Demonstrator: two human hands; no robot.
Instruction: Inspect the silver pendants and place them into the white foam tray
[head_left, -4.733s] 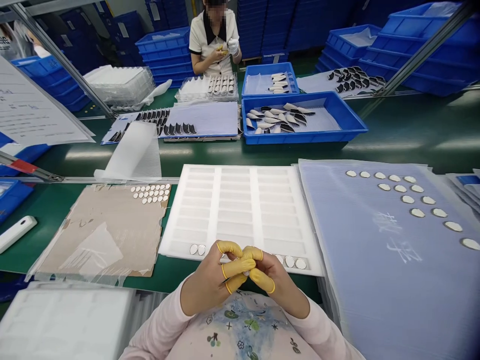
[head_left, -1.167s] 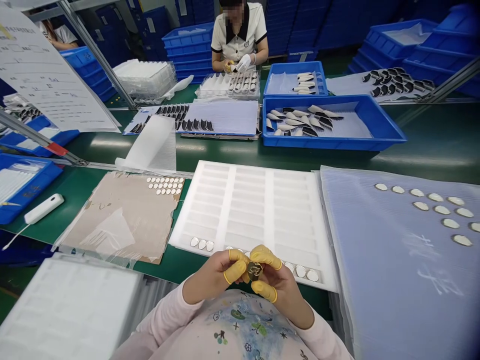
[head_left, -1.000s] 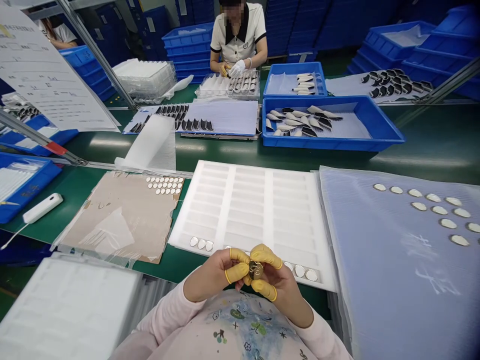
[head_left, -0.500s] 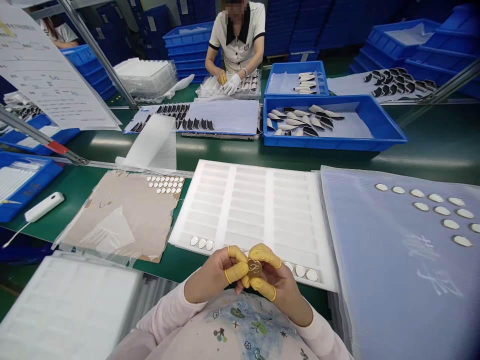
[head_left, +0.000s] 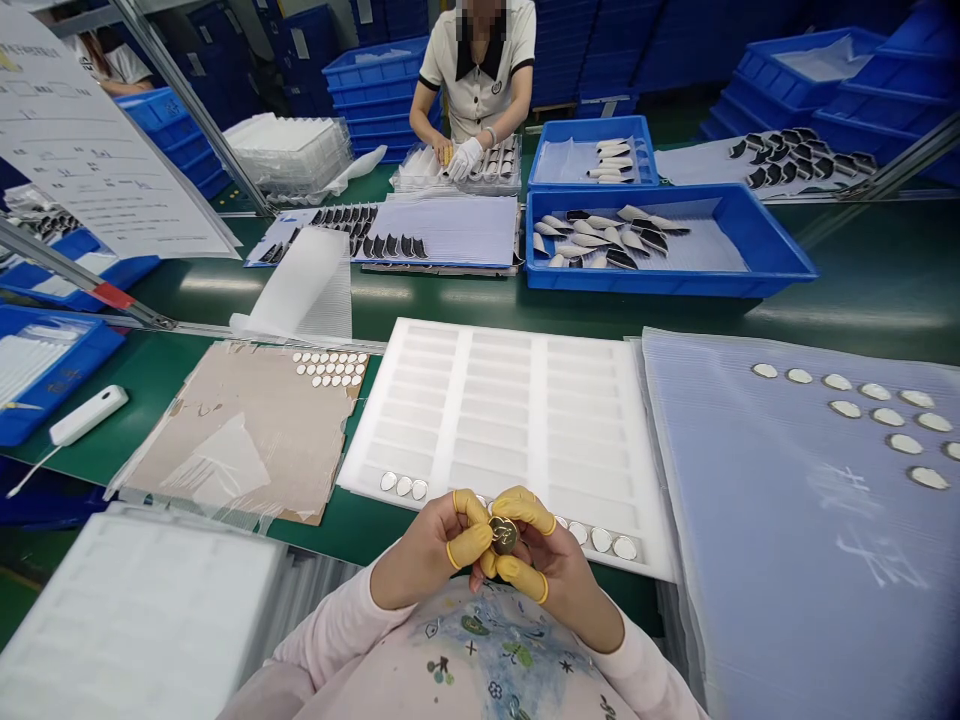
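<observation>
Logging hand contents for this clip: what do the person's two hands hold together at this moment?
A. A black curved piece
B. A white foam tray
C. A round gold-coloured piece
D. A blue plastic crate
C: the left hand and right hand, wearing yellow finger cots, pinch the round gold-coloured piece between them.

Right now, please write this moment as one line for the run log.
left hand: holds gold disc | right hand: holds gold disc | near: white foam tray
</observation>
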